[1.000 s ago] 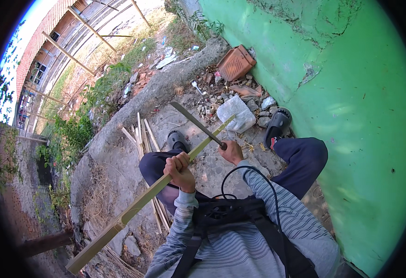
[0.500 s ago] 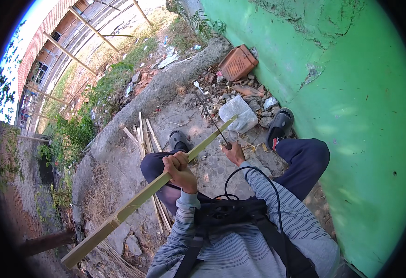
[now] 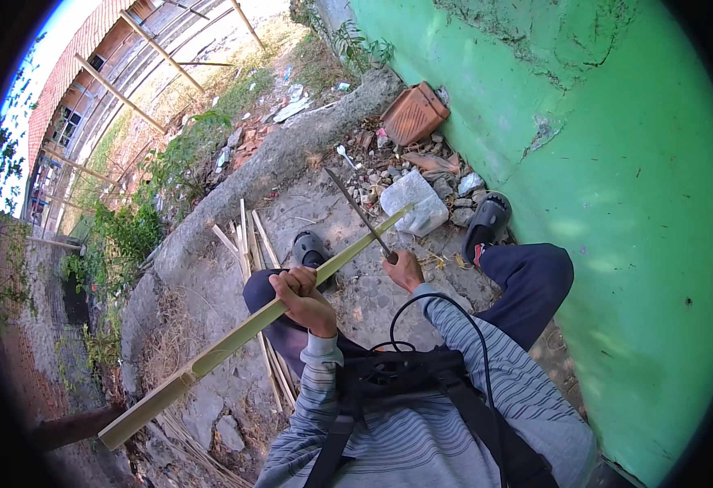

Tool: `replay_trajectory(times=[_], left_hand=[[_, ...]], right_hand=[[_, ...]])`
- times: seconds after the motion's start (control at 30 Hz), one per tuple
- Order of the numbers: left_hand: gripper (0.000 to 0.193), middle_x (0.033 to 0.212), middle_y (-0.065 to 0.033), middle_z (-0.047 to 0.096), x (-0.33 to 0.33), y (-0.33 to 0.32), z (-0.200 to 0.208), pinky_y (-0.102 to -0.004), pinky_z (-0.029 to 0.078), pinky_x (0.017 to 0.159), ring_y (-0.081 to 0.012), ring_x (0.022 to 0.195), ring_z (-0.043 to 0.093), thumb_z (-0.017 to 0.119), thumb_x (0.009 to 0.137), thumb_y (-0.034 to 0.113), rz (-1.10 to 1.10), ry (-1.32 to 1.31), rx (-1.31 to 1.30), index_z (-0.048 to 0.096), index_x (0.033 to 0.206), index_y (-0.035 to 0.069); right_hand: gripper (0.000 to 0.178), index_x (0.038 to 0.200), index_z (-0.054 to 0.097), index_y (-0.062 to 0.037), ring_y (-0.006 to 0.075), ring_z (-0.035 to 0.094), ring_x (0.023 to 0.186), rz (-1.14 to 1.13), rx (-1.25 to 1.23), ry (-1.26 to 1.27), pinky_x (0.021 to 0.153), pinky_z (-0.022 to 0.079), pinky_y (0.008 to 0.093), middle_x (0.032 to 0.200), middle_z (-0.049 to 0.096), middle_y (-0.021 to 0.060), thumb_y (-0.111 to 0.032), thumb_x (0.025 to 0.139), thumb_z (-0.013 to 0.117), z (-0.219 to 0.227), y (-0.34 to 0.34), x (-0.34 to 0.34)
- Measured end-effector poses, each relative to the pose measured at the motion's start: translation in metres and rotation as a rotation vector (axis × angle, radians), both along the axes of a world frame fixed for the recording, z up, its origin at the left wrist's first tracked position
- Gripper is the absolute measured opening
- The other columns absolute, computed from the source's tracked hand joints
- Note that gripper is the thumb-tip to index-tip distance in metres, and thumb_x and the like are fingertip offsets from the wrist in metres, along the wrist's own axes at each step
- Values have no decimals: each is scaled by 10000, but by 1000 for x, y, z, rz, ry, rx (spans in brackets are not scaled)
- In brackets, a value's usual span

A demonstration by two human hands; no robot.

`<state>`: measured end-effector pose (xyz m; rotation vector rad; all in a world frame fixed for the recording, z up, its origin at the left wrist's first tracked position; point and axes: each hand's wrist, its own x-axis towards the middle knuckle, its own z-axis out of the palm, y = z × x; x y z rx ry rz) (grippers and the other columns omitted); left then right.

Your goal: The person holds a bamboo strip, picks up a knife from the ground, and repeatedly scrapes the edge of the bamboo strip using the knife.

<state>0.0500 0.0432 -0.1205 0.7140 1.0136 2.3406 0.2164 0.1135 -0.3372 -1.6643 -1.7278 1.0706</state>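
Observation:
A long pale-green bamboo slat (image 3: 230, 343) runs slantwise across my lap, its near end low on the left and its thin far end by a white block. Around its middle my left hand (image 3: 304, 302) is closed in a fist, over my left knee. My right hand (image 3: 405, 270) grips the handle of a long, narrow knife (image 3: 352, 200), whose dark blade points forward and to the left. The blade crosses the slat close to the handle; whether the two touch I cannot tell.
Several thin bamboo strips (image 3: 252, 236) lie beside my left foot. Ahead are the white block (image 3: 415, 205), rubble (image 3: 366, 180) and an orange-brown pot (image 3: 415, 114). A green wall (image 3: 641, 244) rises on the right; a low concrete kerb (image 3: 267, 154) curves along the left.
The knife's blade has turned so that more of its flat side shows, and its tip has swung left. My left hand and the slat have shifted slightly left in the picture.

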Motion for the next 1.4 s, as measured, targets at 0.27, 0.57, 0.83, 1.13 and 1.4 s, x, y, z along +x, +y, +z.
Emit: replay_trajectory(times=[0.27,0.57,0.83,1.13,1.4], left_hand=[[491,610,22,221,-1,0,5,-293,282,590,-119,572,236,361,1115,397,23,-53,-31,256,703,151],[350,685,-20,357,-18,-12,2,-328,388,704,-147,666,369,458,1065,278,-104,176,-68,369,766,119],[333,853,-33,437,-52,-4,15,-344,451,791,-149,789,439,736,872,169,-232,507,-40,411,845,104],[533,568,38,155,-18,22,24,-312,150,483,-98,514,137,423,1092,352,-58,-51,17,193,648,168],[526,572,35,142,-7,17,21,-316,153,497,-104,519,136,393,1101,332,-16,-97,15,190,645,166]], right_hand=[[252,806,690,-28,395,667,707,115,97,76,668,523,472,708,661,193,-280,809,701,16,-8,-10],[335,808,699,-16,405,684,776,16,-126,3,737,531,481,781,692,217,-349,775,707,-7,5,1],[278,670,588,-35,90,604,511,111,-669,818,463,452,275,622,596,22,-162,901,677,4,10,6],[340,838,648,24,322,624,616,158,67,174,655,500,423,661,618,174,-310,851,713,40,-14,-13],[259,829,693,-19,414,670,725,1,89,66,684,516,499,724,668,203,-275,793,681,-3,0,-5]])
